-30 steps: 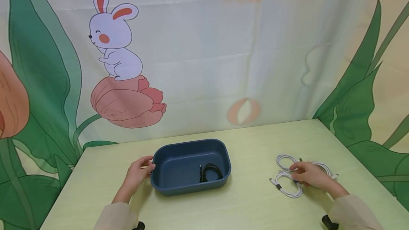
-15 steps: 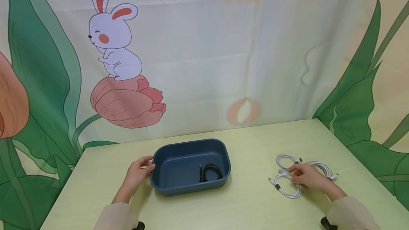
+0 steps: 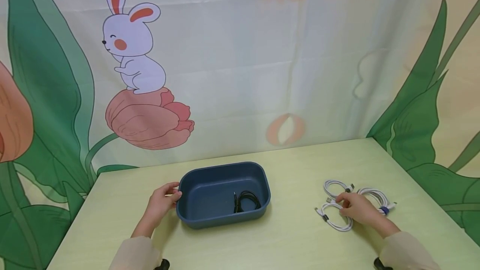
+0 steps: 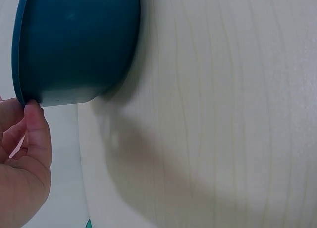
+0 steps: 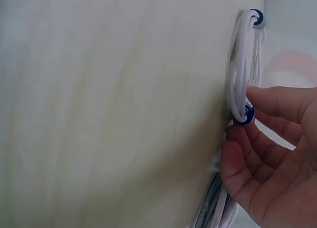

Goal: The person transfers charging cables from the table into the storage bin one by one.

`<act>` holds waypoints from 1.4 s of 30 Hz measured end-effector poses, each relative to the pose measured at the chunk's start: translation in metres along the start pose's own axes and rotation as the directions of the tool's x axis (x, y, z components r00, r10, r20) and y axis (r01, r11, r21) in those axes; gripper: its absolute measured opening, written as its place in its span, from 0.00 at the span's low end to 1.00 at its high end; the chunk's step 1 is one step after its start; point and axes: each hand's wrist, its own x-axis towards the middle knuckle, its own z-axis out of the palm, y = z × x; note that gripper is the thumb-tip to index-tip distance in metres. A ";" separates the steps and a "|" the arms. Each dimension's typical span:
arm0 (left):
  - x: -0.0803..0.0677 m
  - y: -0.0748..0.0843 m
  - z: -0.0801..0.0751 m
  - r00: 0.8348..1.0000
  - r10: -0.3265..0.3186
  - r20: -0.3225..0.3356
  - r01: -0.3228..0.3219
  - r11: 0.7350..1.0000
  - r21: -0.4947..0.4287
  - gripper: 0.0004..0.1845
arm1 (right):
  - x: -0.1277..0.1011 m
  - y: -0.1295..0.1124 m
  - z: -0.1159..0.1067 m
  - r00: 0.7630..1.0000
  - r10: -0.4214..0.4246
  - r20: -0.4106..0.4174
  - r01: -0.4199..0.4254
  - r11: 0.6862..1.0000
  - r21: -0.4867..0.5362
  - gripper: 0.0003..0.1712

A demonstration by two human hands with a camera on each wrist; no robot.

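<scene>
My left hand (image 3: 159, 205) pinches the left end of a dark blue rectangular bin (image 3: 221, 221), thumb and fingers at its rim. The left wrist view shows that grip on the bin wall (image 4: 79, 45) closely. Inside the bin, toward the right, lies a coiled black cable (image 3: 238, 204). My right hand (image 3: 360, 208) pinches the near coil of white USB cable (image 3: 346, 228) at its right side. In the right wrist view, thumb and fingers (image 5: 235, 171) meet the white coil (image 5: 240, 65) beside a dark blue tie; the exact contact is partly hidden.
Behind the right hand lie a small white cable coil (image 3: 335, 181) and a thicker white coil (image 3: 382, 197) with a blue tie. The pale table (image 3: 292, 236) ends at a printed fabric backdrop (image 3: 232, 95). Bin and cables stand well apart.
My right hand has shifted slightly left over the near white coil, uncovering more of the thicker coil and its blue tie. The left hand and the bin have stayed in place.
</scene>
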 end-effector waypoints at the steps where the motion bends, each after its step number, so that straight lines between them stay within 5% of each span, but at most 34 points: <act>1: 0.000 0.000 0.000 1.000 0.000 0.000 0.000 1.000 -0.001 0.21 | 0.000 -0.001 0.000 1.000 0.004 -0.002 -0.004 1.000 -0.006 0.14; 24: 0.000 -0.001 0.001 1.000 0.013 -0.007 -0.013 0.999 -0.045 0.20 | 0.000 -0.005 0.002 0.999 0.033 -0.012 -0.034 0.998 -0.047 0.16; 42: 0.001 -0.002 0.001 1.000 0.004 -0.003 -0.004 0.999 -0.033 0.21 | 0.002 -0.005 0.001 1.000 0.020 0.006 -0.021 0.995 0.098 0.18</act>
